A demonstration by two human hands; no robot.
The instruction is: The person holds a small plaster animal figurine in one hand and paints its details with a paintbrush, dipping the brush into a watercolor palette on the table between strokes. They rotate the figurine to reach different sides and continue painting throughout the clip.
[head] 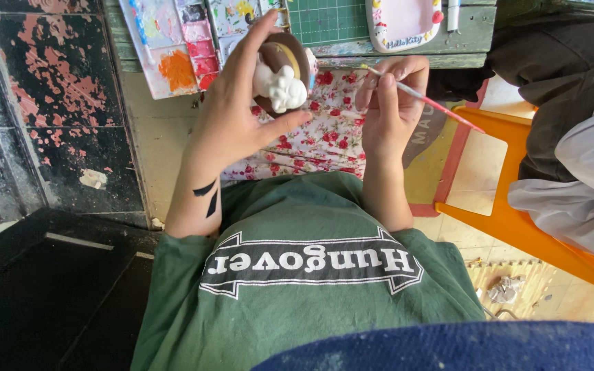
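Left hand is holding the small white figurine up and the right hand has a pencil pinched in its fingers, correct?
Not quite. The head view shows the right hand pinching a thin paintbrush with a pink handle, not a pencil. The left hand does hold the white figurine up.

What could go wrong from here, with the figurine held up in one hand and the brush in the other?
1. The left hand holds the small brown-and-white ceramic figurine in the air over the red-flowered cloth, so a slip could drop it.
2. The thin pink-handled paintbrush in the right hand is close to the figurine; a wobble might put paint where it isn't wanted.
3. The paint-smeared white palette overhangs the table edge and may get knocked.
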